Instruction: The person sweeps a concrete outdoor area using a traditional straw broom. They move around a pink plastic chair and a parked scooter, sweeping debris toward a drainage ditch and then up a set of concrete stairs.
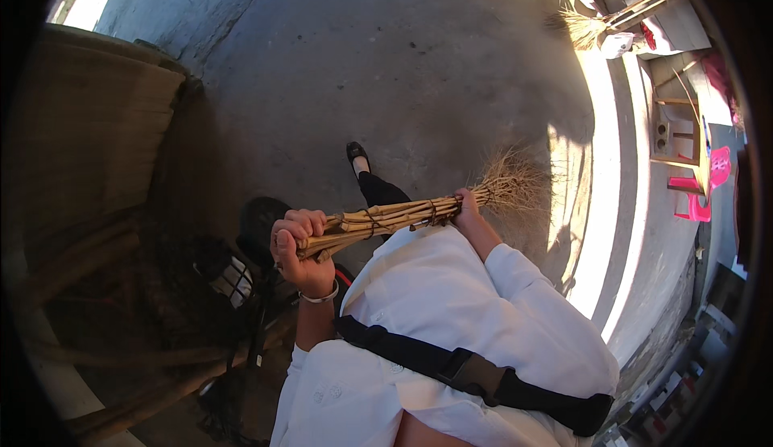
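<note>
Straw-yellow stalks make up the broom (394, 216), which is held across the front of the body, above the grey floor (403, 84), with its brush (518, 180) turned toward the right. The butt of the bundle is held in the left hand (302, 246): the fingers are curled about the stalk ends, and the thumb is kept on the near side. The neck, just before the brush, is held in the right hand (467, 208). This grip looks narrow and closed, but some of its fingers are hidden, so it cannot be told how firmly they are pressed.

Between the two hands the stalks are bound by dark ties (375, 220). At the butt the ends are uneven and a little spread.

The broom is judged to be light for its length. The handle should be felt as stiff and dry, rough rather than slippery, while the brush should be soft and springy, and its thin tips could be broken if they are squeezed. A hold is best taken on the bound part, close to a tie, where the stalks are kept together; at the butt, single stalks could be shifted or the skin could be scratched.
</note>
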{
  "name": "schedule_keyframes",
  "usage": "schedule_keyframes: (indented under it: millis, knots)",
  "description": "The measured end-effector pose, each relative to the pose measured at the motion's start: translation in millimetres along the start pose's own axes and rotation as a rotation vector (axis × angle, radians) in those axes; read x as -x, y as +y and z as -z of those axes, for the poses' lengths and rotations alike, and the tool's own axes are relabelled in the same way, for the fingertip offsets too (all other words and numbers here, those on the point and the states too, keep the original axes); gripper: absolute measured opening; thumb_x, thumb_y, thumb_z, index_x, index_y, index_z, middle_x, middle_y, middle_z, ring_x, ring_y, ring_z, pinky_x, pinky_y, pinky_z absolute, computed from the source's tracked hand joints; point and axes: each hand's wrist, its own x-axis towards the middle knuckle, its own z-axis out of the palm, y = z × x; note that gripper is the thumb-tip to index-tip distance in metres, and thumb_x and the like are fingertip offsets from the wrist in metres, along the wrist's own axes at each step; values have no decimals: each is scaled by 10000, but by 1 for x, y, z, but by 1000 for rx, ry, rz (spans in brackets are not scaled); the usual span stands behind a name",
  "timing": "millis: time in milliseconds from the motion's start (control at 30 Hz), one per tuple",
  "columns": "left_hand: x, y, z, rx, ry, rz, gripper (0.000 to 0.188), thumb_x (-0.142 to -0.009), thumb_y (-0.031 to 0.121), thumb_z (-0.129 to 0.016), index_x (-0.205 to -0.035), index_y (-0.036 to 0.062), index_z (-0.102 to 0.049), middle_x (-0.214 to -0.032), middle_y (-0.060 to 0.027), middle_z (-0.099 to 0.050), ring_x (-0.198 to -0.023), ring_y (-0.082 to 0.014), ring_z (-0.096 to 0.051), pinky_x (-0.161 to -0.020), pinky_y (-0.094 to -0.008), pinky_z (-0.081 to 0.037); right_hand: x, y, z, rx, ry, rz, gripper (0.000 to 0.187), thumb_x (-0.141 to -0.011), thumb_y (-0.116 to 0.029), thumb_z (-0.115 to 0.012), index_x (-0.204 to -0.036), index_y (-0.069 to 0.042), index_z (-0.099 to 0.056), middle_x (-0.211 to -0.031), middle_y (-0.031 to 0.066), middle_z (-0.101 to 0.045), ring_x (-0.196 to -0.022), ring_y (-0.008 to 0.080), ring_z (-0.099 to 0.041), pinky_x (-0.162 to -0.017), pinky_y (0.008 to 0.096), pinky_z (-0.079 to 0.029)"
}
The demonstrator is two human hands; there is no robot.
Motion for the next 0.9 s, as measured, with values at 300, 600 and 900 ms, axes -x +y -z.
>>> schedule_keyframes:
  millis: [300, 600, 900]
  knots:
    - [-177, 122, 45, -129, 110, -248, 265, -887, 278, -358, -663, 137, -360, -630, 6, -297, -631, -124, -347, -686, -300, -343, 9, 93, -318, 89, 55, -12, 131, -706, -21, -533, -793, 12, -442, -738, 99, -447, -631, 219, -498, -551, 402, -451]
    - [-316, 238, 91, -199, 52, -468, 271, -875, 271, -392, -646, 127, -408, -610, 7, -291, -593, -107, -309, -617, -272, -312, 129, 114, -470, -101, -298, 124, 186, -696, -80, -593, -779, -9, -442, -660, 56, -460, -559, 156, -504, -494, 332, -453]
    - [-499, 90, 147, -469, -168, -187, 230, -888, 185, -455, -1036, 17, -510, -1023, -130, -558, -943, -226, -542, -879, -378, -431, 37, 131, -408, -360, 407, 327, 486, -659, -109, -615, -1018, 87, -353, -943, 161, -500, -778, 225, -555, -607, 364, -486]
